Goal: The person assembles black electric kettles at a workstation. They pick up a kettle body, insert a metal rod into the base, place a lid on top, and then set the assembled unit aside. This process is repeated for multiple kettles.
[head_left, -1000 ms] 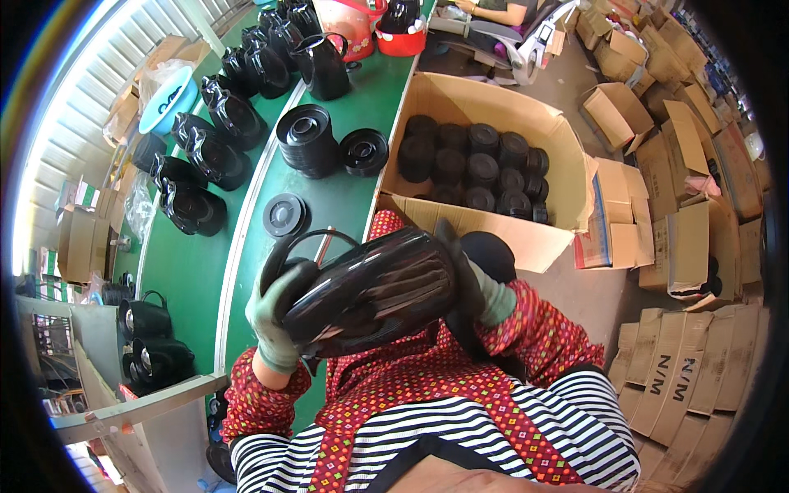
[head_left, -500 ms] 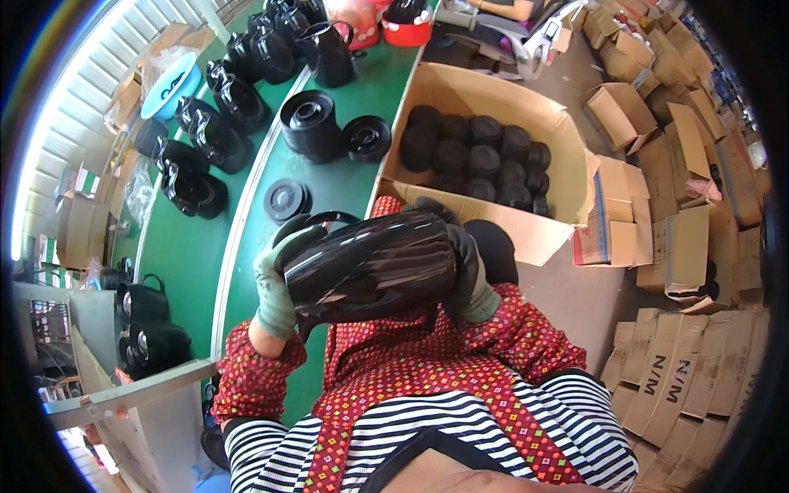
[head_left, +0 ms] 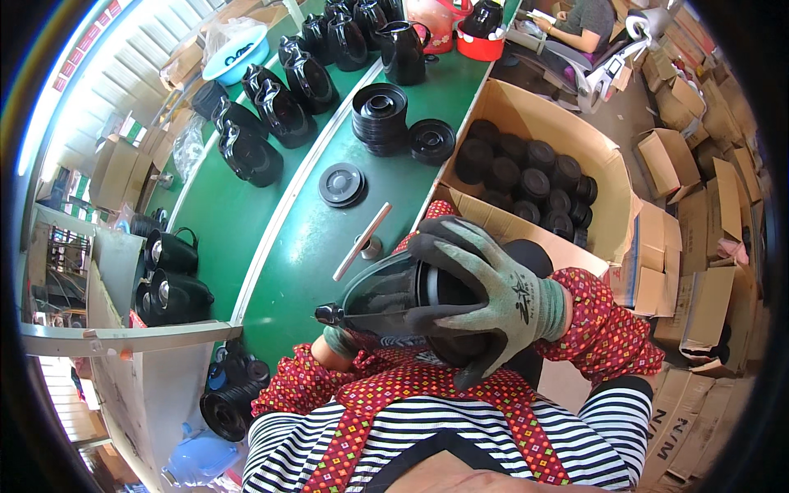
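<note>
A glossy black jug [head_left: 378, 292] lies sideways in front of my chest, its small knob-like end pointing left. My right hand [head_left: 493, 300], in a grey-green glove with dark fingertips, is wrapped with fingers spread around the jug's round base end on the right. My left hand [head_left: 339, 341] holds the jug from below on its left side; only the glove's cuff and part of the hand show, its fingers hidden behind the jug. Just beyond the jug on the green table [head_left: 288, 255] stands a T-shaped tool [head_left: 362, 242] with a pale bar and a short metal cylinder.
Flat black discs [head_left: 341, 184] and a stack of black rings [head_left: 380, 119] lie farther back. Several black jugs [head_left: 283, 115] stand behind at left. A cardboard box [head_left: 592, 135] of dark round parts sits at right. A person [head_left: 575, 33] sits at the far right.
The jug has turned and come lower, its base end now to the right. My right hand has shifted over that end. The T-shaped tool has come into view.
</note>
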The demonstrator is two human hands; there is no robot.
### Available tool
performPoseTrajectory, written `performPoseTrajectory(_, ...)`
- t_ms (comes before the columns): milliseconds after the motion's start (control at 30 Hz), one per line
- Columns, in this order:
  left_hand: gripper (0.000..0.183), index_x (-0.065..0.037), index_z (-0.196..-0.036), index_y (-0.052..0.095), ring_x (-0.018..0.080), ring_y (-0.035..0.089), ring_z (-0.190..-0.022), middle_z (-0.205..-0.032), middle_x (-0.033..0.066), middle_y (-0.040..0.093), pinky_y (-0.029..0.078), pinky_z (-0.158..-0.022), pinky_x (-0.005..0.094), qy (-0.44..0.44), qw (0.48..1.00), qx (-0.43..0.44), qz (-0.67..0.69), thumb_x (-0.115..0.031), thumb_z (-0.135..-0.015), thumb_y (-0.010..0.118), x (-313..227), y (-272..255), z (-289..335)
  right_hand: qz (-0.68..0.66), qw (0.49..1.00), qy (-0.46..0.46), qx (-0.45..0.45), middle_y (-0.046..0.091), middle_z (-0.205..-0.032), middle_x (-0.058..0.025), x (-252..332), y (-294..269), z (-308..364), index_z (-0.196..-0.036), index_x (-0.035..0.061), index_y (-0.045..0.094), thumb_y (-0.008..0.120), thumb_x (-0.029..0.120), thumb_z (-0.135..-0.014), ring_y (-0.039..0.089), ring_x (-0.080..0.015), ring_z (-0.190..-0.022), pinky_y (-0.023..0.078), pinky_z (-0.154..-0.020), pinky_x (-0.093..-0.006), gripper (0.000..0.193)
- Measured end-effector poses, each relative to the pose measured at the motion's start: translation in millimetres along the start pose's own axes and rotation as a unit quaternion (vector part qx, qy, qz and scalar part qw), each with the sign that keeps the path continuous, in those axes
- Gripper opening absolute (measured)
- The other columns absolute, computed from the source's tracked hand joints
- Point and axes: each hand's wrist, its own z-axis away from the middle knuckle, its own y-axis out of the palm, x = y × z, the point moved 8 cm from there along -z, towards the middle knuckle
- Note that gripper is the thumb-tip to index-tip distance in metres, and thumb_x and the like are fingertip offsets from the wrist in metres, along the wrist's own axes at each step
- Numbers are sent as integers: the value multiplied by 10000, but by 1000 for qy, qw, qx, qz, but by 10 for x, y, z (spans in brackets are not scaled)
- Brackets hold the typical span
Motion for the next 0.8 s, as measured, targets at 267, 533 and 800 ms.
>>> performPoseTrajectory(267, 616, -24, -1542, 472, 286, 588, -1359, -1531, 161, 556, 471, -1179, 449, 110, 988, -94, 59, -240, -1013, 703, -274, -285, 109, -40, 963, 32, -264, 446, -1551, -308, -123, -77, 294, -1355, 140, 680, 833, 577, -781, 425, -518, -1428, 359, -1169, -614, 738)
performPoseTrajectory(533, 427, 50, -1306, 704, 248, 745, -1065, -1225, 157, 760, 590, -999, 386, 110, 958, -255, -74, -116, -914, 736, -1039, -400, 22, -526, 647, 241, -497, 596, -1463, -145, -1023, 607, 1047, -1516, 10, 503, 460, 446, -1123, 595, -239, -1324, 480, -1121, -392, 588)
performPoseTrajectory(800, 756, 27, -1620, 355, 266, 572, -1380, -1581, 189, 518, 455, -1161, 400, 159, 972, -155, -73, -115, -973, 720, -1024, -21, 79, -571, 594, 327, -464, 669, -1394, -90, -1198, 802, 1318, -1520, 31, 516, 396, 486, -1143, 654, -190, -1233, 517, -1081, -345, 603)
